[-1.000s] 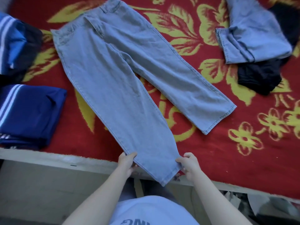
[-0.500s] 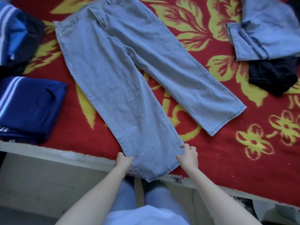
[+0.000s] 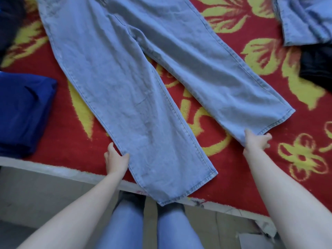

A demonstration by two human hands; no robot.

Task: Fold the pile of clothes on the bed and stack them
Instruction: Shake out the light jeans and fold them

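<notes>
At the far left a folded blue garment sits on the bed's red and yellow blanket, near the edge. Next comes the left hand, lying on the blanket against the outer seam of the near leg of the jeans. Its fingers are loosely spread and hold nothing, and only the thumb touches the denim. The jeans lie flat and face up, waist away from the person. The two legs part in a V from the crotch: the near leg runs toward the person and its hem hangs over the bed edge, while the other leg angles off to the right. The right hand is at that leg's hem, at its inner corner. The thumb lies on the cloth and the fingers fan out past the hem, but whether the cloth is pinched underneath cannot be told. The likely fold is leg onto leg, so the right leg must swing left across the gap, and the right hand is the one placed to carry it. Further right lie a second pair of jeans, roughly folded, and a dark garment.
</notes>
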